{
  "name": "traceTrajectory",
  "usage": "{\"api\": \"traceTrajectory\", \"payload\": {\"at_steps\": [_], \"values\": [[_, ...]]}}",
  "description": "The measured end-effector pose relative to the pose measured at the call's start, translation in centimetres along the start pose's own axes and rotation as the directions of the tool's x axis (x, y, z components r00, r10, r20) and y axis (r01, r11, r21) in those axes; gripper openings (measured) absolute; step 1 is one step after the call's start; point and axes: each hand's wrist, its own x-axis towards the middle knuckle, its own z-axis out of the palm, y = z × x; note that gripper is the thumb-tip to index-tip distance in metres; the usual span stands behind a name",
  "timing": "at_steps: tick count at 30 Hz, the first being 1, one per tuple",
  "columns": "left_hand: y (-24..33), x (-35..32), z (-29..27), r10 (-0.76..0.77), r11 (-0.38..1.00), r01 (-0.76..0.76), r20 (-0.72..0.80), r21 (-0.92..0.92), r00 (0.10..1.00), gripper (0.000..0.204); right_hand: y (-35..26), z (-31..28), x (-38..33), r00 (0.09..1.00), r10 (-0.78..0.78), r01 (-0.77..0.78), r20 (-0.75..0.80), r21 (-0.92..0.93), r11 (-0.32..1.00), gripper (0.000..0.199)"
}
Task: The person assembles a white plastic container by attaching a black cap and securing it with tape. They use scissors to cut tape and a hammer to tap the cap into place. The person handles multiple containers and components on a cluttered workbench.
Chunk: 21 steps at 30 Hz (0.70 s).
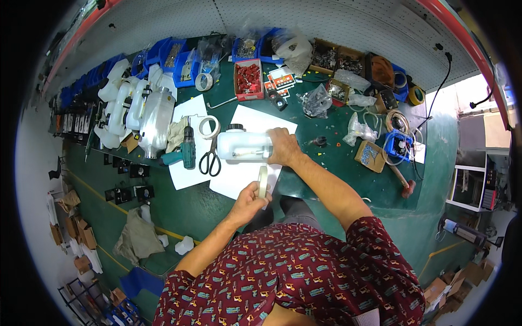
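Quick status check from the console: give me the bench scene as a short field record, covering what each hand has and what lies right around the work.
left hand: holds a tape roll on edge, near the bench's front edge
right hand: grips the end of a white plastic tank lying on its side
tank cap: dark, pointing away from the person
work surface: white paper sheets on a green bench
left of the tank: scissors, teal cordless drill, second tape roll
far left: a cluster of similar white tanks
back edge: blue and red parts bins
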Motion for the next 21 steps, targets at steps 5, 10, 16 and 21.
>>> {"api": "traceTrajectory", "payload": {"at_steps": [5, 10, 16, 21], "values": [[-4.4, 1.7, -0.2, -0.081, 0.996, 0.085, -0.114, 0.028, 0.990, 0.019, 0.0, 0.1, 0.1, 0.999, -0.007, 0.007, 0.040, -0.012, 1.000, 0.097], [-6.3, 2.2, 0.3, -0.093, 0.995, 0.095, -0.204, 0.001, 0.974, 0.028, 0.6, -0.1, 0.1, 0.996, -0.059, 0.063, 0.061, -0.076, 0.995, 0.101], [-6.3, 1.8, 0.1, -0.077, 0.995, 0.089, -0.214, 0.046, 0.974, 0.030, 0.1, -0.8, 0.1, 0.993, -0.066, 0.074, 0.099, -0.077, 0.994, 0.102], [-8.0, 3.7, -0.4, -0.121, 0.988, 0.142, -0.279, 0.059, 0.953, 0.037, 0.0, -1.2, 0.0, 0.991, -0.081, 0.088, 0.104, -0.068, 0.994, 0.100]]}}
